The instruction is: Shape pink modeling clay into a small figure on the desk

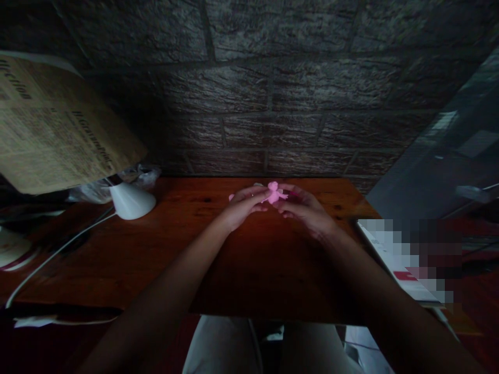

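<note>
Between my two hands is a small pink figure [273, 196] with a rounded head and thin arms held out to the sides. My left hand [246, 203] pinches its left side, the thumb lying along the arm. On the other side, the bent fingers and thumb of my right hand [302, 205] close on the figure's head and body. Another bit of pink [231, 197] shows just past my left hand; what it is I cannot make out. Fingers cover part of the figure. It is held over the far part of the brown wooden table [257, 270].
A lamp with a newsprint-patterned shade [66, 124] and white cone base [132, 201] stands at the left, its white cord [58, 253] trailing forward. Crumpled clear plastic [146, 175] lies behind it. A white flat item [384, 249], partly blurred out, lies right. A brick-patterned wall [241, 104] rises behind.
</note>
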Demonstrator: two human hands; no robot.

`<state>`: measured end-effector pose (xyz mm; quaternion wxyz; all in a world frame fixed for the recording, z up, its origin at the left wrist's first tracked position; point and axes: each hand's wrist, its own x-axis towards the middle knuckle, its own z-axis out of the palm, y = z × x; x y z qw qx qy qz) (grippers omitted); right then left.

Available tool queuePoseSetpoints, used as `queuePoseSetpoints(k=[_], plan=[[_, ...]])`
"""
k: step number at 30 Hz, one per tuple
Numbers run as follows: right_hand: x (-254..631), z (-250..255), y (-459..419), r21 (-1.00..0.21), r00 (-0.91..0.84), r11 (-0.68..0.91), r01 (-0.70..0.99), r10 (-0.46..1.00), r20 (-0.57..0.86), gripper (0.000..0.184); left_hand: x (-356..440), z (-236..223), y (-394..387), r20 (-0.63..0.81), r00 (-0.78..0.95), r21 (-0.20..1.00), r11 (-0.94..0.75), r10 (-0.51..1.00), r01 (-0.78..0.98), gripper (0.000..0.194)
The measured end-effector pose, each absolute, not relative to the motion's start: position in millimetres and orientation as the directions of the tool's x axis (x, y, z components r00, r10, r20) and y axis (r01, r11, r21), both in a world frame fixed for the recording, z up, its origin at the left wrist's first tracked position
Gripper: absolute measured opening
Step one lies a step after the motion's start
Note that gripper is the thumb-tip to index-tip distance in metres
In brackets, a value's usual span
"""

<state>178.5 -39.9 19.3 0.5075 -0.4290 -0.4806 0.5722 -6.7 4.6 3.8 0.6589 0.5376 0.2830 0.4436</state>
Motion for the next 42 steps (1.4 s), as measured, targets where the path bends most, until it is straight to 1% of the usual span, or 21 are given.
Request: queuePoseSetpoints(k=[6, 11, 14, 18, 22, 25, 28, 36, 39, 42], plan=[[183.1, 18.3, -39.0, -0.987, -0.122, -0.056, -0.148, 0.992, -0.038, 0.061, -8.4, -1.6, 8.9, 0.033, 0.382, 0.942, 0.1, 0.923, -0.322, 0.023], [183.9, 17.3, -40.3, -0.986, -0.152, -0.063, -0.152, 0.988, -0.039, 0.062, -10.6, -2.2, 12.3, -0.008, 0.348, 0.91, 0.151, 0.938, -0.387, 0.028], [181.8, 16.2, -41.3, -0.984, -0.15, -0.083, -0.155, 0.987, -0.06, 0.059, -8.7, 0.4, 9.6, -0.029, 0.333, 0.902, 0.169, 0.942, -0.398, 0.03], [181.8, 14.9, -40.7, -0.983, -0.147, -0.078, -0.166, 0.988, -0.054, 0.053, -5.7, 5.2, 4.9, -0.043, 0.353, 0.898, 0.191, 0.935, -0.397, 0.029], [183.1, 13.7, -39.5, -0.982, -0.125, -0.079, -0.17, 0.99, -0.059, 0.052, -5.1, 7.2, 4.2, -0.019, 0.326, 0.9, 0.158, 0.945, -0.407, 0.032], [182.5, 13.4, -39.7, -0.985, -0.134, -0.058, -0.162, 0.99, -0.037, 0.056, -5.4, 6.4, 5.7, 0.005, 0.302, 0.909, 0.122, 0.953, -0.399, 0.033], [180.4, 14.0, -40.5, -0.987, -0.163, -0.033, -0.154, 0.987, -0.007, 0.06, -5.7, 5.4, 6.4, 0.027, 0.318, 0.92, 0.101, 0.948, -0.378, 0.032], [177.3, 13.6, -39.4, -0.995, -0.134, 0.027, -0.096, 0.99, 0.04, 0.055, -4.3, 3.6, 3.2, 0.053, 0.37, 0.96, 0.055, 0.928, -0.276, 0.033], [178.7, 12.9, -38.5, -0.992, -0.155, 0.022, -0.127, 0.987, 0.042, 0.053, -4.9, 5.7, 2.7, 0.075, 0.38, 0.957, 0.04, 0.922, -0.287, 0.033], [180.4, 13.7, -38.3, -0.979, -0.18, 0.004, -0.205, 0.983, 0.042, 0.05, -6.9, 10.0, 2.1, 0.098, 0.425, 0.937, 0.061, 0.9, -0.345, 0.03]])
